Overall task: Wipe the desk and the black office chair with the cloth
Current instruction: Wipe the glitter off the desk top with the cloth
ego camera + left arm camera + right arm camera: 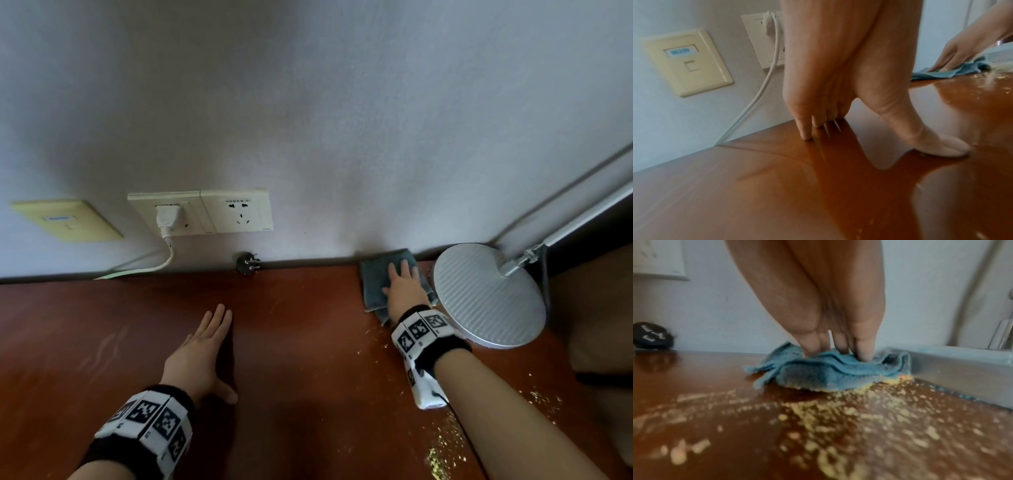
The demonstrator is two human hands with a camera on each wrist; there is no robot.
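A folded blue cloth (375,281) lies on the reddish-brown desk (301,342) at its back edge, against the wall and beside the lamp base. My right hand (403,286) presses flat on it with straight fingers (863,350); the cloth (818,371) bunches under them. Yellow crumbs (838,418) are scattered on the desk in front of the cloth. My left hand (202,353) rests flat on the bare desk (777,194) to the left, fingers (804,129) straight and thumb spread, holding nothing. The black office chair is not in view.
A round silver lamp base (486,294) stands right of the cloth, its arm rising along the wall. A loose black plug (246,263) lies at the desk's back edge. Wall sockets (202,212) hold a white plug and cord (764,81). More crumbs (442,459) lie front right.
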